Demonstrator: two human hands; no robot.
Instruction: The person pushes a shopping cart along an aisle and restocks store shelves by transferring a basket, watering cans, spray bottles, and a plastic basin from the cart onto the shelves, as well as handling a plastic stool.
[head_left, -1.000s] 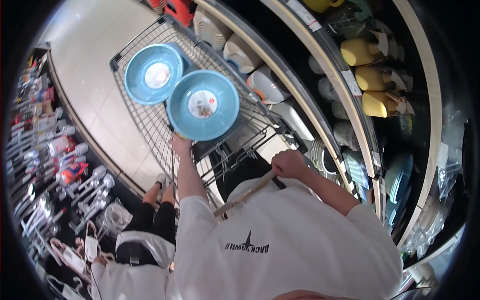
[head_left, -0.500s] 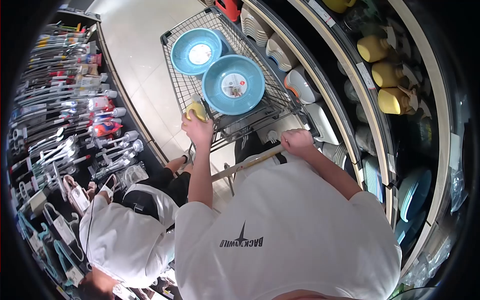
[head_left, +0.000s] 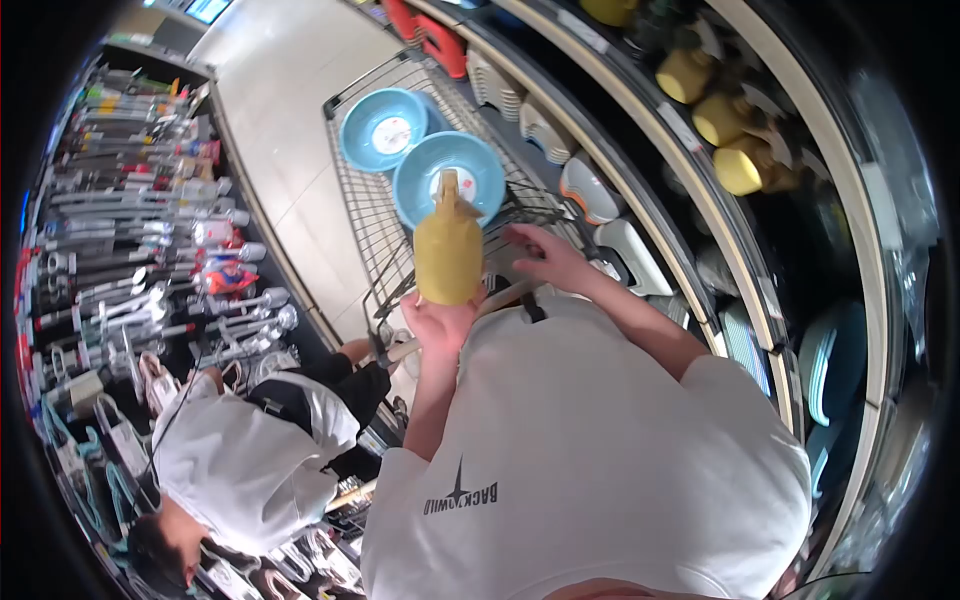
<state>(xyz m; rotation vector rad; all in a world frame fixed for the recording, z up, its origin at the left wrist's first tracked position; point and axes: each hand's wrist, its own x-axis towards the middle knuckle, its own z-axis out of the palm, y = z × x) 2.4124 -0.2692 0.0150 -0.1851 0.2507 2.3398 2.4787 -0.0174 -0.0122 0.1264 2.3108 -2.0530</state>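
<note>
My left hand (head_left: 441,318) holds a yellow spray bottle (head_left: 448,260) from beneath, its fingers curled around the base. The bottle is upright, with its trigger head towards the far side. My right hand (head_left: 548,257) is off the cart handle (head_left: 510,294), fingers apart, with nothing in it, just right of the bottle. Beyond the bottle, a light-blue basin (head_left: 485,157) lies in the wire shopping cart (head_left: 365,222), partly hidden by it. A second light-blue basin (head_left: 376,112) sits farther off in the cart. Both have round labels inside.
On the left stands another person (head_left: 245,445) in a white shirt, near a rack of hanging brushes (head_left: 140,215). Shelves on the right hold several yellow spray bottles (head_left: 722,118), stacked bowls (head_left: 545,128) and blue plates (head_left: 820,375). Pale floor tiles (head_left: 285,130) run along the aisle.
My left hand has brought the spray bottle nearer and turned it upright in front of me. My right hand has let go of the cart handle and opened. The other person has shifted slightly.
</note>
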